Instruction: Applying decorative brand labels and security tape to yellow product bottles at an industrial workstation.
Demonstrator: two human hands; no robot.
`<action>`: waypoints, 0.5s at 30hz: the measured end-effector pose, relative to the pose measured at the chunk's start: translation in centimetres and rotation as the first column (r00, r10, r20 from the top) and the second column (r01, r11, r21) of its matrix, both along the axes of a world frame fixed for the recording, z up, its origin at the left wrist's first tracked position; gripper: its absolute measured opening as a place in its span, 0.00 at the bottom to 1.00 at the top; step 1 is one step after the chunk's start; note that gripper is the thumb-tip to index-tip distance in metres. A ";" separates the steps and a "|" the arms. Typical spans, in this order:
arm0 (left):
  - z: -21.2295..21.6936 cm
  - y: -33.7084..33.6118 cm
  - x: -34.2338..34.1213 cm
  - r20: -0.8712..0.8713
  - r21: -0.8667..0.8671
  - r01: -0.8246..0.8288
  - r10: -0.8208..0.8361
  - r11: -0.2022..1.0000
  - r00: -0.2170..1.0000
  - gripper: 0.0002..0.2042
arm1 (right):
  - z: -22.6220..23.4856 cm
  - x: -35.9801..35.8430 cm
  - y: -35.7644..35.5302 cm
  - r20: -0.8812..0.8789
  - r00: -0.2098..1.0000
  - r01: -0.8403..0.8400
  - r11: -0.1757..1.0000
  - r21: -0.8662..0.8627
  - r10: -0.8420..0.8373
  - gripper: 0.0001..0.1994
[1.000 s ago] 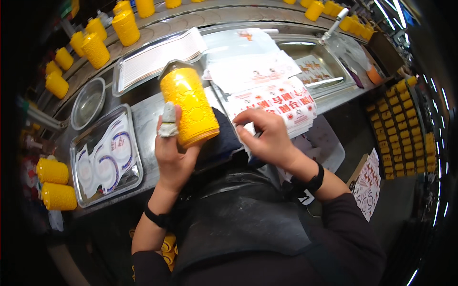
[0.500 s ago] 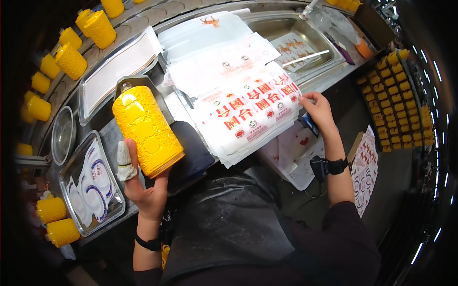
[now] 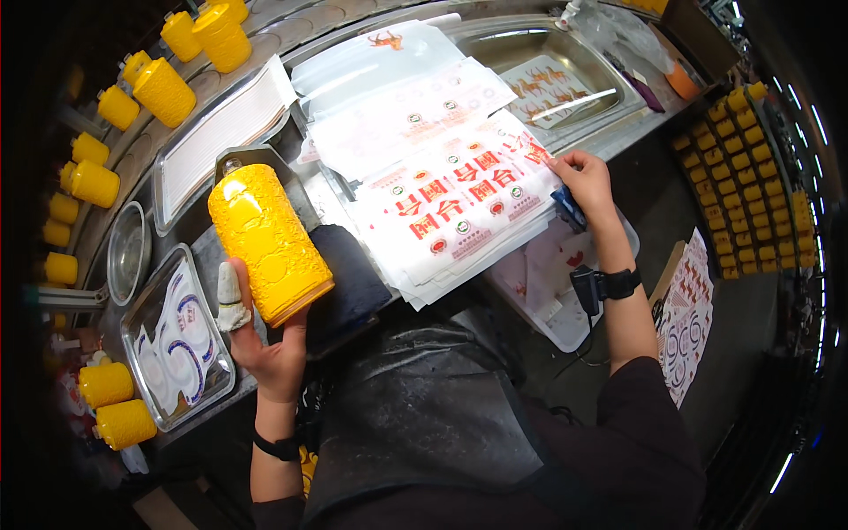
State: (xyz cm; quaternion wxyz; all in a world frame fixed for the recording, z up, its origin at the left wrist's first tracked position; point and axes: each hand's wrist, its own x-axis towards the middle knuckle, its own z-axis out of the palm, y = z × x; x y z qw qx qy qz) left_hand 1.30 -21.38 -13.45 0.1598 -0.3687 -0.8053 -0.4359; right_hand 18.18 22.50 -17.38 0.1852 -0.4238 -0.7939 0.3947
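Observation:
A yellow embossed bottle [image 3: 268, 243] leans over the bench, its neck pointing away from me. My left hand [image 3: 276, 358] is closed around its lower end, and one finger wears a whitish finger cover [image 3: 231, 296]. My right hand [image 3: 583, 184] pinches the right edge of the top printed decal sheet [image 3: 468, 199], which bears red lettering and small emblems. That edge curls up slightly by the fingertips. More sheets lie beneath it in a loose stack. A dark blue object [image 3: 568, 210] shows under my right hand; its kind is unclear.
A tray of curved decals [image 3: 231, 375] and a round metal bowl [image 3: 130, 252] lie left. Yellow bottles [image 3: 165, 93] stand along the curved conveyor [image 3: 300, 18]. A basin [image 3: 609, 102] holding a decal sheet is at the back right. A rack of yellow pieces [image 3: 751, 177] stands far right.
My right hand has shifted slightly away from me, and the sheet's edge now curls up beside it. The conveyor bottles appear further along, while the held bottle stays nearly in place.

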 end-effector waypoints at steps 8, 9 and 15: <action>-0.3 -0.1 -0.3 0.043 0.080 0.039 -0.043 0.996 0.998 0.35 | 1.2 -1.0 1.5 -0.170 0.985 0.029 0.927 0.373 0.037 0.13; -0.4 -0.1 -0.4 0.029 0.070 0.045 -0.047 0.997 0.998 0.35 | 1.4 -1.3 3.2 -0.171 0.982 -0.015 0.944 0.328 0.075 0.12; -0.5 -0.3 -0.6 -0.015 0.043 0.076 -0.075 0.996 0.997 0.41 | 0.2 -6.9 14.9 0.219 0.976 -0.078 0.949 0.305 0.010 0.12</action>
